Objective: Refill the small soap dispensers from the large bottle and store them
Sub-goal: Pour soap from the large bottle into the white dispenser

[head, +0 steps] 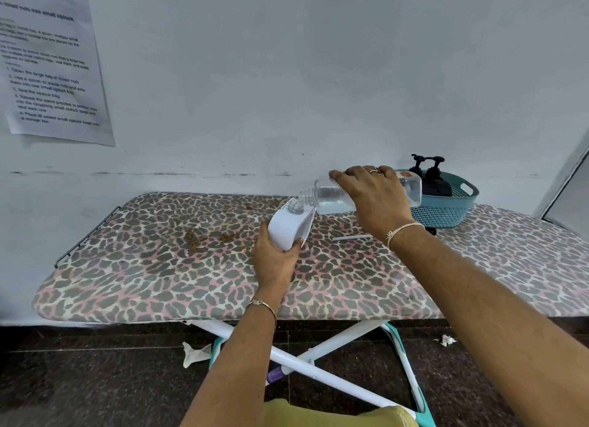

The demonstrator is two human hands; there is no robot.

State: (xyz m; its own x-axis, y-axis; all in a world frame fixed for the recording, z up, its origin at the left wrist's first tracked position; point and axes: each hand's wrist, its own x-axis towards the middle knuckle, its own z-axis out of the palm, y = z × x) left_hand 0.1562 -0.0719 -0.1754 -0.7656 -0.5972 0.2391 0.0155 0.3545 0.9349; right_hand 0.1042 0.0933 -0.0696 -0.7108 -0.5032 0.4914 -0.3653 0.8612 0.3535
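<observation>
Two hands I log: left hand grips tilted white dispenser over the bench; right hand curls its fingers round the large bottle, mouth at the dispenser's neck.

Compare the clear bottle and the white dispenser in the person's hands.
The clear bottle is see-through, showing liquid inside; the white dispenser is opaque. The clear bottle lies almost sideways in the right hand; the white dispenser leans partly in the left hand. The clear bottle looks longer than the white dispenser. Both are uncapped, mouths nearly meeting.
</observation>
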